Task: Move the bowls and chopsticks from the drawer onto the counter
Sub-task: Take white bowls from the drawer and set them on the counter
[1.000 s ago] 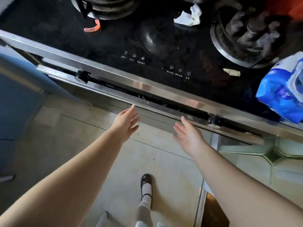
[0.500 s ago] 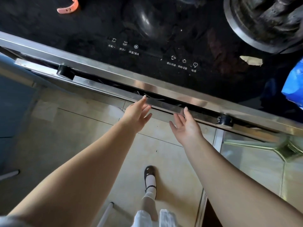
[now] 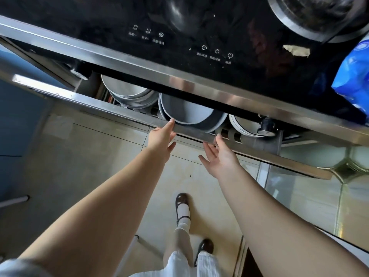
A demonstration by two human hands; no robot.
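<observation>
The steel drawer [image 3: 123, 111] under the black cooktop stands partly pulled out. Inside it I see stacked grey-white bowls at the left [image 3: 127, 94], a stack of grey bowls in the middle [image 3: 189, 114] and a white bowl with a dark rim at the right [image 3: 242, 124]. No chopsticks show in the visible gap. My left hand [image 3: 160, 136] has its fingertips on the drawer's front rail, fingers extended. Just right of it, my right hand [image 3: 218, 156] is spread with fingertips at the underside of the same rail. Neither hand holds anything.
The black glass cooktop [image 3: 179, 43] with touch controls overhangs the drawer, a burner ring [image 3: 311, 19] at the upper right. A blue plastic packet [image 3: 353, 76] lies at the right edge. Beige floor tiles, my shoes [image 3: 182, 204] and a blue cabinet front [image 3: 14, 126] lie below.
The drawer has slid out toward me, exposing the bowls. Both hands stay on its front rail and have come back with it.
</observation>
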